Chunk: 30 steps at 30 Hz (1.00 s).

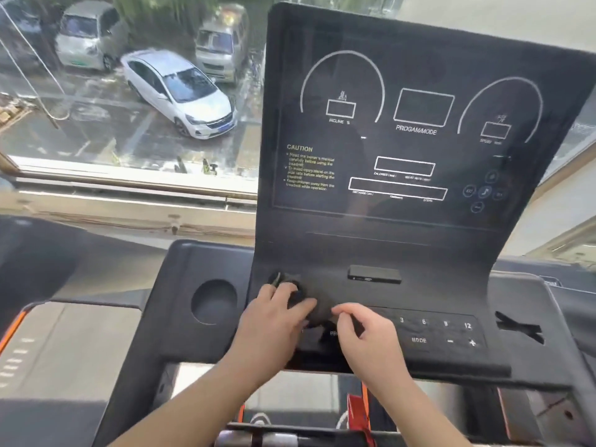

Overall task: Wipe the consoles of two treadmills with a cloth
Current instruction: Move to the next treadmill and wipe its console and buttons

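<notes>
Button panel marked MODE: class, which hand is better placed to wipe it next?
Probably the right. The right hand sits directly beside the button panel and seems to pinch the dark cloth; the left hand lies farther off, near the knob, and would have to cross over.

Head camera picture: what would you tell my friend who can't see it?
A person's left hand and right hand hold a dark cloth on a black treadmill console. Parked cars show through the window behind it.
</notes>
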Motion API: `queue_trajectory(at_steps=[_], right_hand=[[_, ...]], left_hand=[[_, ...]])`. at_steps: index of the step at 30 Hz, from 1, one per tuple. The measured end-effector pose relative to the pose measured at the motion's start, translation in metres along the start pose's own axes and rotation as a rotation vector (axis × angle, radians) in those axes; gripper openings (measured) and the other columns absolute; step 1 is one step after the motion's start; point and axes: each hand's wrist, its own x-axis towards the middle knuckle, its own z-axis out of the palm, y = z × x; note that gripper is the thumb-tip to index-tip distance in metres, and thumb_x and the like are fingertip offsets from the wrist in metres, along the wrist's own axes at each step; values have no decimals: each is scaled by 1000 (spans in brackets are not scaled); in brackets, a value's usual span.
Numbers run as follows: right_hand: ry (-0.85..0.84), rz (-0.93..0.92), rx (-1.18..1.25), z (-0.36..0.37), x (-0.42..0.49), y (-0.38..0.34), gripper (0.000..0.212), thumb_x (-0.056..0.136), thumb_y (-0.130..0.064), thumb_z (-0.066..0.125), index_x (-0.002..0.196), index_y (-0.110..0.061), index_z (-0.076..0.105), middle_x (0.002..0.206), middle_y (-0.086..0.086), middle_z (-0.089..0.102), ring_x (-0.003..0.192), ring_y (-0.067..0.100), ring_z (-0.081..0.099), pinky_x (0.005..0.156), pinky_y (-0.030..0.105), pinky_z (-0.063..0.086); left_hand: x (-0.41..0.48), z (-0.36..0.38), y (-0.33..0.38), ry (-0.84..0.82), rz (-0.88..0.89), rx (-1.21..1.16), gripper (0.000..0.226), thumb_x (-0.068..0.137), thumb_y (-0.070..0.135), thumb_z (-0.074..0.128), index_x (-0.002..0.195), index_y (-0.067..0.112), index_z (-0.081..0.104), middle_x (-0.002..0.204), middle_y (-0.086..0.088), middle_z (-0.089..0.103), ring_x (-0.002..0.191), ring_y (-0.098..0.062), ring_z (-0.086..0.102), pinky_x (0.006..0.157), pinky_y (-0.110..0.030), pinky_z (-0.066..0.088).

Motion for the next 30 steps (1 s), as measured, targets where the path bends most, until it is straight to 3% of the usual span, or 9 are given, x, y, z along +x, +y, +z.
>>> queue_trajectory(at_steps=[4, 8, 10, 13, 17, 20, 25, 28, 30], right_hand=[[13, 32, 110, -4, 20, -9, 28, 97, -14, 56, 92, -35, 74, 68, -7, 71, 48, 4, 53, 55, 26, 49], [116, 43, 226, -18, 42, -14, 30, 99, -8, 56, 93, -31, 75, 69, -2, 71, 51, 8, 54, 55, 20, 47], [231, 45, 216, -33, 51, -7, 27, 100, -11, 57, 99, -31, 74, 80, -9, 72, 60, 5, 58, 66, 26, 50], [420, 74, 157, -66, 63, 15, 26, 101, -16, 57, 121, -28, 68, 110, -10, 62, 97, 1, 59, 93, 34, 48], [520, 216, 92, -110, 87, 48, 44, 102, -25, 55, 145, -16, 54, 142, 8, 49, 134, 26, 47, 118, 48, 36], [478, 291, 116, -147, 106, 71, 50, 105, -32, 47, 152, -16, 46, 155, 11, 39, 146, 26, 35, 124, 48, 26], [372, 291, 237, -194, 129, 107, 38, 108, -39, 36, 137, -20, 52, 137, 1, 52, 121, 21, 51, 105, 38, 36], [292, 293, 273, -215, 139, 120, 60, 96, -58, 25, 118, -21, 67, 124, 5, 68, 116, 26, 62, 103, 46, 47], [301, 346, 500, -231, 145, 122, 60, 104, -57, 25, 104, -22, 74, 104, 6, 76, 95, 20, 69, 85, 38, 53]], left_hand=[[39, -10, -18, 97, -319, -31, 38, 86, 19, 79, 122, 24, 68, 126, -18, 58, 101, -38, 56, 63, -46, 57], [56, -2, -4, 142, -215, -60, 36, 84, 10, 80, 117, 18, 70, 119, -22, 60, 93, -43, 57, 61, -48, 56], [72, 1, 1, 128, -71, -57, 38, 81, 9, 81, 116, 19, 71, 117, -18, 61, 90, -40, 56, 61, -45, 54], [100, 8, 22, 44, 132, 27, 49, 69, 16, 87, 114, 25, 70, 112, -9, 58, 87, -32, 52, 57, -36, 47], [125, 21, 76, -80, 164, 66, 57, 49, 22, 95, 100, 31, 72, 109, -1, 52, 88, -26, 49, 57, -33, 40], [149, 29, 127, -154, 180, 69, 49, 47, 22, 93, 90, 31, 73, 105, 1, 50, 85, -24, 49, 56, -32, 33], [187, 53, 222, -178, 188, 38, 34, 72, 14, 80, 104, 23, 73, 123, -7, 49, 103, -33, 51, 66, -38, 36], [207, 67, 266, -188, 242, 33, 40, 76, 11, 76, 115, 18, 70, 135, -11, 48, 113, -38, 49, 76, -42, 45], [217, 63, 286, -77, 267, 5, 40, 71, 11, 77, 110, 17, 71, 125, -11, 54, 104, -36, 53, 70, -41, 44]])
